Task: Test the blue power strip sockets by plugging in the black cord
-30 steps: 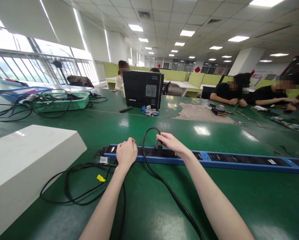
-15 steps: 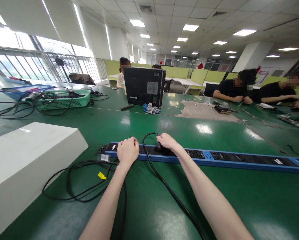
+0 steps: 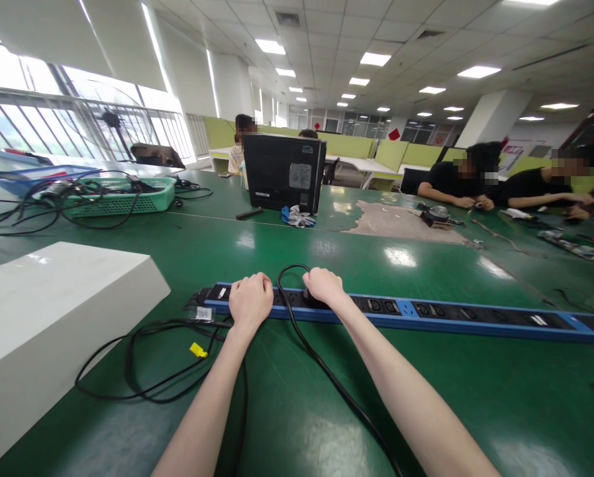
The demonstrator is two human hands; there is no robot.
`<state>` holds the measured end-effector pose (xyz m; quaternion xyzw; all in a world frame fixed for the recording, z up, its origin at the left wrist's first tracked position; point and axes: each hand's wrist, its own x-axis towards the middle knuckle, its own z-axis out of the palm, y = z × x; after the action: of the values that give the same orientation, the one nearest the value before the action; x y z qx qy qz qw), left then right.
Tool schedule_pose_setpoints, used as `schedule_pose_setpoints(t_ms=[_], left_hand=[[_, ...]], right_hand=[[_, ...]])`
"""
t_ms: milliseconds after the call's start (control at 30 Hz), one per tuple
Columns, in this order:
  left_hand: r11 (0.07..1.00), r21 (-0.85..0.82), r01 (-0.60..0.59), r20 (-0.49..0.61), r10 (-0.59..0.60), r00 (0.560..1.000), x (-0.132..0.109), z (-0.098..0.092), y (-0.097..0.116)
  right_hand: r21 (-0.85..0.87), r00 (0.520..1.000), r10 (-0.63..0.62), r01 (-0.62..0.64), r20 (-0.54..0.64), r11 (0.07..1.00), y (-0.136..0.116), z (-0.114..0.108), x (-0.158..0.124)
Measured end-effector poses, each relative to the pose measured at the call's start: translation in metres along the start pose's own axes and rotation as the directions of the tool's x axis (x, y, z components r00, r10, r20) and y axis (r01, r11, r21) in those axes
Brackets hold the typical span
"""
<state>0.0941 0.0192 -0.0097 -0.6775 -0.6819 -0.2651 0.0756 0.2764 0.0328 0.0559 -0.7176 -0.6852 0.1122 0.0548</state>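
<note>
A long blue-and-black power strip (image 3: 445, 319) lies across the green table, with rows of sockets facing up. Near its left end, my left hand (image 3: 251, 298) is closed around the strip. My right hand (image 3: 324, 286) is shut on a black plug (image 3: 306, 296) that stands over the sockets a little farther right. Most of the plug is hidden by the fingers, so how deep it sits cannot be seen. From it a thick black cable (image 3: 321, 361) loops up and runs down toward me. A thinner black cord (image 3: 128, 361) with a yellow tag (image 3: 198, 350) lies coiled left of my left arm.
A white box (image 3: 63, 311) takes up the left side. Farther back are a green basket (image 3: 122, 204) of cables, a black monitor (image 3: 281, 173) and gloves (image 3: 297, 216). Two people (image 3: 453, 179) work at the far right; another person (image 3: 242, 142) sits behind the monitor.
The view has shifted slightly. My right hand sits a bit lower over the plug, covering more of it. My left hand keeps its place on the strip.
</note>
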Motion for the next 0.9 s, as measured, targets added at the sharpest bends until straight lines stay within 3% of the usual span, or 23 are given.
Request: schedule_pose_setpoints(t_ms=[167,367,567,800,900], left_hand=[[0.999,-0.035,0.006,0.018,-0.005,1.0,0.0,-0.003,0.001],[0.999,0.004,-0.035,0.018,0.035,0.999,-0.002,-0.005,0.004],[0.999,0.038,-0.031,0.004,0.031,1.0,-0.001,-0.003,0.004],[0.999,0.029,-0.043,0.0,0.043,0.999,-0.001,-0.004,0.005],[0.999,0.034,-0.025,0.008,0.024,1.0,-0.001,-0.004,0.007]], right_hand=[[-0.042,0.994,-0.077,0.074,-0.08,0.996,0.005,0.007,0.001],[-0.051,0.996,-0.09,0.09,0.006,0.995,0.006,0.004,0.012],[-0.061,0.982,-0.135,0.127,-0.134,0.99,0.011,0.017,-0.003],[-0.018,0.995,-0.099,0.098,-0.023,0.995,0.008,0.004,0.002],[-0.009,0.993,-0.092,0.091,-0.078,0.996,0.009,0.008,-0.006]])
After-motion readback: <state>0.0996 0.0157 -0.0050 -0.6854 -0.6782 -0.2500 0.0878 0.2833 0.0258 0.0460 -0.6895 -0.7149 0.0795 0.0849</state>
